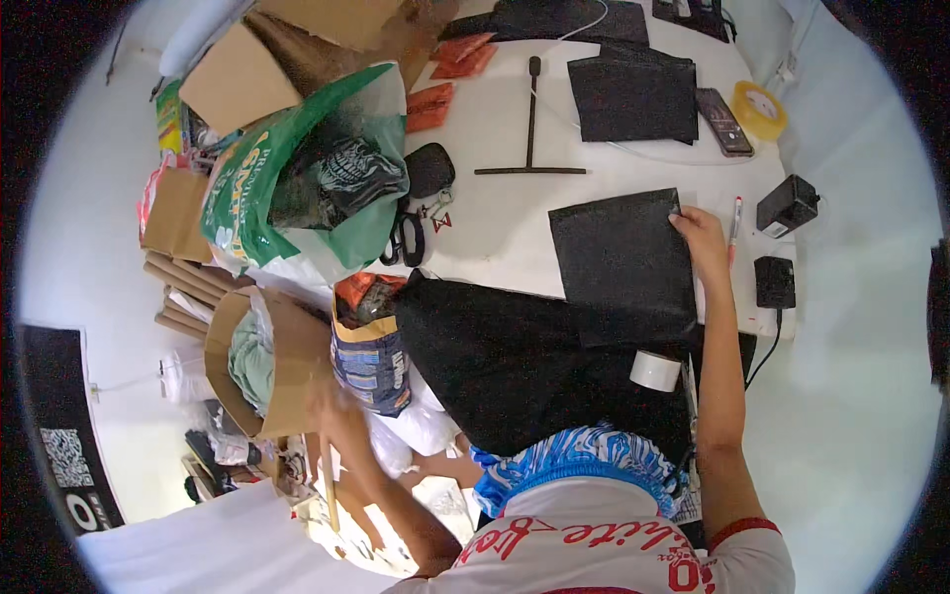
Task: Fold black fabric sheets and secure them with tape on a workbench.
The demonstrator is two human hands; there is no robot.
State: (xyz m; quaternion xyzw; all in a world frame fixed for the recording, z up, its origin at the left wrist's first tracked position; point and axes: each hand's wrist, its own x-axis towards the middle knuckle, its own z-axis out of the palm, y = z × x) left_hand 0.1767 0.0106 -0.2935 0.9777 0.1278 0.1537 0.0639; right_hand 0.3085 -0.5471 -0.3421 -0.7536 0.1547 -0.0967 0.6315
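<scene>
white lettering [233, 203] ran down the green plastic bag [297, 129], red script [569, 535] crossed the white shirt [614, 554], a square code [65, 458] and white characters [81, 510] stood on the black banner [59, 386], and pale print [399, 368] marked the blue sack [371, 371]

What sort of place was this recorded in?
Likely a small packing workspace, though whether in a home or a shop I can't tell: a yellowish tape roll on a white table, with an open cardboard box beside it.
</scene>
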